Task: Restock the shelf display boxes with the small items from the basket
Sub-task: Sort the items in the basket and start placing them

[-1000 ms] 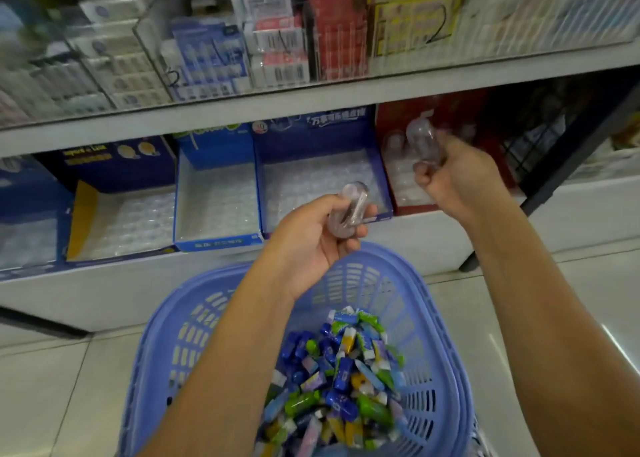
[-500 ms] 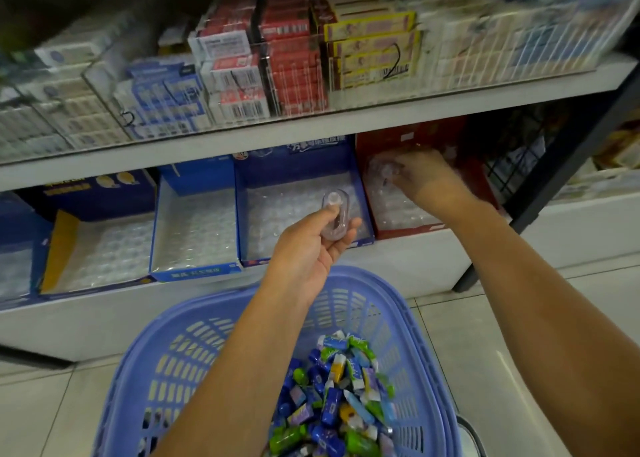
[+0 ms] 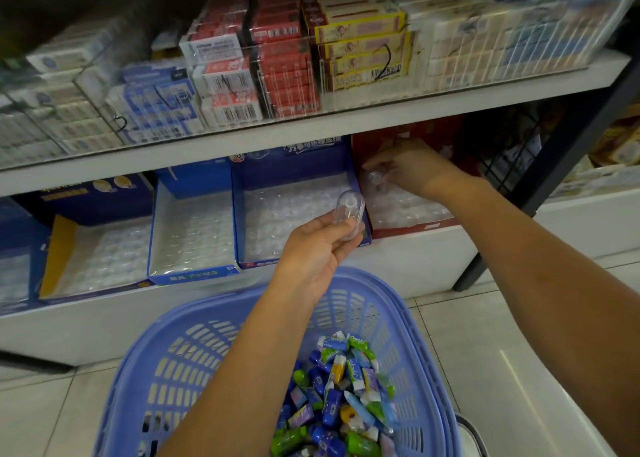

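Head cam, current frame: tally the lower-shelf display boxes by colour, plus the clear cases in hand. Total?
Blue display boxes: 4 (leftmost cut off by the frame edge)
Red display box: 1
Clear cases: 2, one held in each hand
Total: 7

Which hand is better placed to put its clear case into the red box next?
Right, probably. The right hand is inside the red box, pinching a clear case low over its tray. The left hand holds a second case out in front of the blue box, further from the red one.
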The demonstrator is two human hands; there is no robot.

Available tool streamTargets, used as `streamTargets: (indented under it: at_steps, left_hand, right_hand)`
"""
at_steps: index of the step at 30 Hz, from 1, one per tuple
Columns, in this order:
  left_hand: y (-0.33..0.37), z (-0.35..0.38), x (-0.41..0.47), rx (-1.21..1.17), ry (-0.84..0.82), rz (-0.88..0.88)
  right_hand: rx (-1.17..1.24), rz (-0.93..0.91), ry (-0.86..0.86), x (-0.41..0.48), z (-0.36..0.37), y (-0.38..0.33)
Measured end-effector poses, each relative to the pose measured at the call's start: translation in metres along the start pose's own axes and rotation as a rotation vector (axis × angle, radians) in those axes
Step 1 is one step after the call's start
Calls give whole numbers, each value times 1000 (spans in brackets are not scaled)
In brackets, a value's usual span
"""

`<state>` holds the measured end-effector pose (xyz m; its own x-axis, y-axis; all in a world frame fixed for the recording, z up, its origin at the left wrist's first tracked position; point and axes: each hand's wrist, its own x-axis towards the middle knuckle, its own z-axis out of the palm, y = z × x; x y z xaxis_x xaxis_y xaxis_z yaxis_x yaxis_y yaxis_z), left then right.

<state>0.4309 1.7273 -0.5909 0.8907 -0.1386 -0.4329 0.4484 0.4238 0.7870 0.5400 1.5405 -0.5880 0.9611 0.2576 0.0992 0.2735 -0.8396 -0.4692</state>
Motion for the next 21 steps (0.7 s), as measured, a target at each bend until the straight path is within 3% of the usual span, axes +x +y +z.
streamTargets:
  at_steps: [7,9,11,12,14,16,18,21]
  left_hand:
    - [1,8,2,14,-20,56]
    - [3,12,5,65,11,98]
    - [4,18,9,120,56,163]
    - [4,22,12,134,69,195]
    - [3,30,18,152,78,243]
    - [1,39,24,199,75,287]
    - [-3,47,30,364,54,330]
    - [-18,56,32,979,-35,432]
  right_hand:
    - [-76,57,90,-8,-1,-7]
    - [199,78,115,-19,-10,-14]
    - [643,47,-17,-34,-20,-25]
    - [749,13,-105,-41,-24,-29]
    - [747,-67,-169,-47,-31,-30]
    - [746,-60,-95,-49,-39,-24]
    - [798,-22,20,-50,-44,-12]
    - [637,34,221,-44,-42,9]
